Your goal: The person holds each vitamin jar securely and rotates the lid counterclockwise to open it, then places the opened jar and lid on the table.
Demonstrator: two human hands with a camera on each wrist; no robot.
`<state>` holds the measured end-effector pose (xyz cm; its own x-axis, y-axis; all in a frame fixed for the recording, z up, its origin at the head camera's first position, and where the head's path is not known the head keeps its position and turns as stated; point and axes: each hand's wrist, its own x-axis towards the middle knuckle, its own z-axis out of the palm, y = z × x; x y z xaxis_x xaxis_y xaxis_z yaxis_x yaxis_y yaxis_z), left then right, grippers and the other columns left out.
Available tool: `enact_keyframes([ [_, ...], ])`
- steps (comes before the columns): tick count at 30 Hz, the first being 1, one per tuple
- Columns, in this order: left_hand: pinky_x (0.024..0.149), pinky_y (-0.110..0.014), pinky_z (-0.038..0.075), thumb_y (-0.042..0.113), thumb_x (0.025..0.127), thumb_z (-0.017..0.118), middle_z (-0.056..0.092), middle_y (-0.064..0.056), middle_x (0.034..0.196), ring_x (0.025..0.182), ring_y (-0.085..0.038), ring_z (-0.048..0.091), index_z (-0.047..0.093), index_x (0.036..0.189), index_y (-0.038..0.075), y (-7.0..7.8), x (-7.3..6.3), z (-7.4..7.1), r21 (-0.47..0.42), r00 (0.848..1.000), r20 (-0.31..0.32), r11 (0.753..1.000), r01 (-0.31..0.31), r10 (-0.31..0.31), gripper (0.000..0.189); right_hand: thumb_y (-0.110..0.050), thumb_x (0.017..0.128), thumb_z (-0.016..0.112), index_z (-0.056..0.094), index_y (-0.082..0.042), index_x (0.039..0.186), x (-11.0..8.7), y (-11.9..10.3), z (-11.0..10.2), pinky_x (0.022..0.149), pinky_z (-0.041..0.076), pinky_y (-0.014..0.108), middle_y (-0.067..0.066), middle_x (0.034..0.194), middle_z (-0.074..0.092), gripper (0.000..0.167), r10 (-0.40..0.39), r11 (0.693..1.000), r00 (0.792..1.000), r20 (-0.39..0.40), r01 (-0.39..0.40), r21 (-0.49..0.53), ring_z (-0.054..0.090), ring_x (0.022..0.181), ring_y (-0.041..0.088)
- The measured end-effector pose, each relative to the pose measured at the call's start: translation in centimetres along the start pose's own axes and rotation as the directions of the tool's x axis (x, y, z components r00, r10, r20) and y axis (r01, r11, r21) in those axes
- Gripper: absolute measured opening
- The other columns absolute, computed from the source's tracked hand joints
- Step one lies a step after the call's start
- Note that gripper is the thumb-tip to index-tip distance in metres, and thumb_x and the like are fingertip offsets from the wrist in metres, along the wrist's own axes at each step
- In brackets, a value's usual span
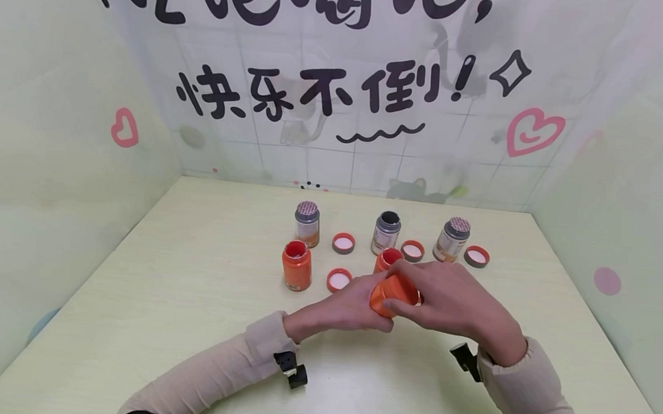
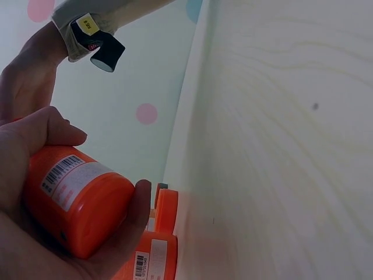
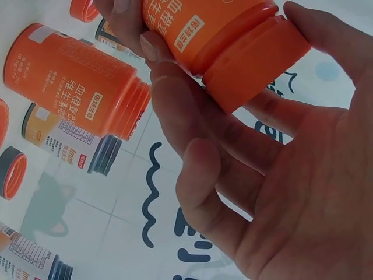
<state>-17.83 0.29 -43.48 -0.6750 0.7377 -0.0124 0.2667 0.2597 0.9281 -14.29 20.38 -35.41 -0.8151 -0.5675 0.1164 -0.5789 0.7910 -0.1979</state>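
My left hand (image 1: 355, 304) wraps round the body of an orange supplement bottle (image 2: 87, 204), holding it tilted above the table. My right hand (image 1: 450, 298) grips the bottle's orange cap (image 3: 256, 64) between thumb and fingers. In the right wrist view the cap sits at the bottle's neck; whether it is threaded tight, I cannot tell. Just behind the hands stands an uncapped orange bottle (image 1: 389, 257), partly covered by them in the head view. A second uncapped orange bottle (image 1: 297, 270) stands to the left.
Three grey-necked bottles form a back row: left (image 1: 307, 226), middle (image 1: 386, 234) and right (image 1: 451, 240). The outer two show patterned tops; the middle one has a dark mouth. Several upturned caps lie among them, including one (image 1: 339, 280) beside my left hand and one (image 1: 476, 256) far right.
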Motion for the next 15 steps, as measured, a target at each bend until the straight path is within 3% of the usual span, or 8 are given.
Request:
enact_keyframes([
  [6, 0.073, -0.026, 0.059, 0.008, 0.082, 0.077, 0.063, 0.006, 0.109, 0.093, -0.011, 0.062, 0.053, 0.128, 0.026, -0.04, 0.09, -0.03, 0.004, 1.000, 0.005, 1.000, -0.014, 0.014, 0.055, -0.061, 0.089, 0.070, 0.060, -0.032, 0.113, -0.04, 0.07, 0.03, 0.050, 0.036, 0.022, -0.016, 0.064, 0.048, 0.039, 0.002, 1.000, 1.000, -0.015, -0.002, -0.008, 0.044, 0.057, 0.001],
  [15, 0.074, -0.027, 0.059, 0.007, 0.080, 0.079, 0.063, 0.005, 0.110, 0.095, -0.012, 0.062, 0.053, 0.130, 0.027, 0.03, 0.03, -0.01, -0.001, 1.000, -0.003, 1.000, 0.008, -0.008, 0.059, -0.054, 0.090, 0.071, 0.061, -0.031, 0.111, -0.08, 0.14, 0.07, 0.051, 0.037, 0.021, -0.016, 0.066, 0.049, 0.033, -0.029, 1.000, 0.999, -0.026, 0.029, -0.009, 0.044, 0.059, 0.000],
])
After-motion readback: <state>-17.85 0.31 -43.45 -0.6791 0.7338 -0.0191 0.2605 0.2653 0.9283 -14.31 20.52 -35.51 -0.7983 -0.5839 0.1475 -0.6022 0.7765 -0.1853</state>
